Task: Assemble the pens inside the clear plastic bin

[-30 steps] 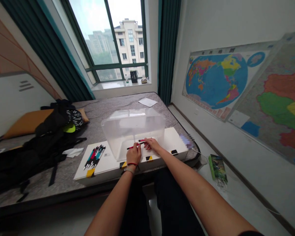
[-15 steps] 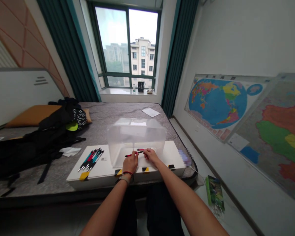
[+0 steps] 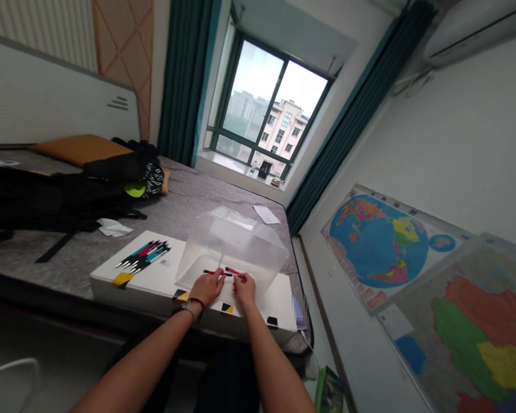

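Note:
Both my hands work just inside the front of a clear plastic bin [image 3: 241,244] lying with its opening towards me. My left hand [image 3: 208,288] is closed on a red and black pen [image 3: 208,272], which lies roughly level with its dark end pointing right. Close beside it, my right hand [image 3: 245,288] pinches a second red piece [image 3: 230,269] that looks like a pen or part of one; the fingers hide much of it. On the left of the flat white box [image 3: 174,275] lies a pile of several pens [image 3: 144,256] in red, blue and black.
Under the white box is a grey mattress [image 3: 189,189]. Black bags and clothing [image 3: 69,192] and a crumpled tissue [image 3: 113,227] lie to the left. A paper sheet [image 3: 266,214] rests behind the bin. At the right edge a blurred device [image 3: 300,312] has a cable.
The head view has tilted and shifted, so the room appears rotated. My hands stay near the bin's opening with the pen pieces; the right hand now sits lower beside the left.

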A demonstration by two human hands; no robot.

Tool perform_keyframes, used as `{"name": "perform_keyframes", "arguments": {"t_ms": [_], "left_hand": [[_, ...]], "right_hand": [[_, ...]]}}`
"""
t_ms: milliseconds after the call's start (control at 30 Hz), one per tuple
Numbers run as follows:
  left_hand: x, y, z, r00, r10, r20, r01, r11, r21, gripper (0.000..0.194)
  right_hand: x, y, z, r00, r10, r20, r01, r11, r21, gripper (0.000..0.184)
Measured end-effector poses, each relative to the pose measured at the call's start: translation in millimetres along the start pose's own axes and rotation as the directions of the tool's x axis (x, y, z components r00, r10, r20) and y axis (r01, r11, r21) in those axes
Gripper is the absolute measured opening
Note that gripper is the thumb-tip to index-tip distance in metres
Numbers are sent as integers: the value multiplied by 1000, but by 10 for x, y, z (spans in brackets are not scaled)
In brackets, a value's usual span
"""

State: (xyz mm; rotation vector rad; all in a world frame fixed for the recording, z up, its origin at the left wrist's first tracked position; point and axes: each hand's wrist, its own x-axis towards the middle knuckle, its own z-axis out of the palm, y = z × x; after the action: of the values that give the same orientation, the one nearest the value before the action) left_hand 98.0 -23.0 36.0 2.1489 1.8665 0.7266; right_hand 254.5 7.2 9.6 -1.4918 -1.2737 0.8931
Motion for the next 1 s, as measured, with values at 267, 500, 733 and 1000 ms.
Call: {"name": "perform_keyframes", "arguments": {"t_ms": [267,500,733,1000], "left_hand": [[17,-50,21,999,-26,-22,25,999,-49,41],[44,-93,55,999,-40,-31,38,998,-57,41],[39,-96,63,999,-24,-27,23,999,-38,43],[50,-121,71,1000,-7,-26,5,999,-44,46]], "right_hand": [[-159,-104,93,950,-305,-65,228,820,-525,14],[-127,-108,129,948,-317,-17,245,765,-595,18],[-133,-126,100,962,-270,-42,204,811,-548,20],[-88,-41,73,941,-258,-219,147,895,-422,23]]}}
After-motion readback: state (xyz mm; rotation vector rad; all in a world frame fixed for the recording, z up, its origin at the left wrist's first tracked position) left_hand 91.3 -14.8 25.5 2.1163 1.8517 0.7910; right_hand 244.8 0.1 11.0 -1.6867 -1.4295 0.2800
